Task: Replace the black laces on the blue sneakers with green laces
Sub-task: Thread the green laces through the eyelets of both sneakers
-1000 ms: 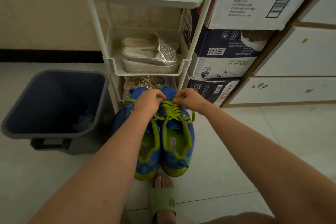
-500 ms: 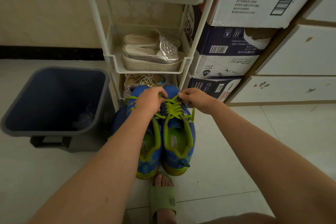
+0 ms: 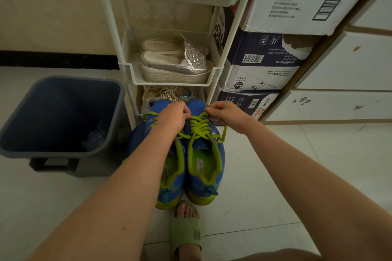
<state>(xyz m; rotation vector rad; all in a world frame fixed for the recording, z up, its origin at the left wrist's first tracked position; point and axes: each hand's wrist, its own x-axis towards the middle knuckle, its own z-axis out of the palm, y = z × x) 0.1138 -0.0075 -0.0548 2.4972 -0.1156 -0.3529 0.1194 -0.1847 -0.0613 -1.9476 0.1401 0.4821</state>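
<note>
Green lace (image 3: 200, 128), two grips: left hand (image 3: 171, 115), right hand (image 3: 227, 113).

The pale tiled floor (image 3: 275, 176) carries a pair of blue mesh sneakers (image 3: 203, 176) threaded with green laces (image 3: 199, 128). A grey plastic bin (image 3: 63, 153) stands at left, a white plastic rack (image 3: 228, 53) beyond, stacked cardboard boxes (image 3: 261, 74) far right, and a green slide sandal (image 3: 185, 234) near.

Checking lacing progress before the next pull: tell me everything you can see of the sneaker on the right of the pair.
The right sneaker stands upright on the tiled floor, toe toward the white rack, its side against the left sneaker. It has a blue upper, a yellow-green collar, insole and sole, and a blue heel tab. A green lace criss-crosses its eyelets, and one loose end hangs down its outer side. The left hand and right hand pinch the lace near the toe.
</note>
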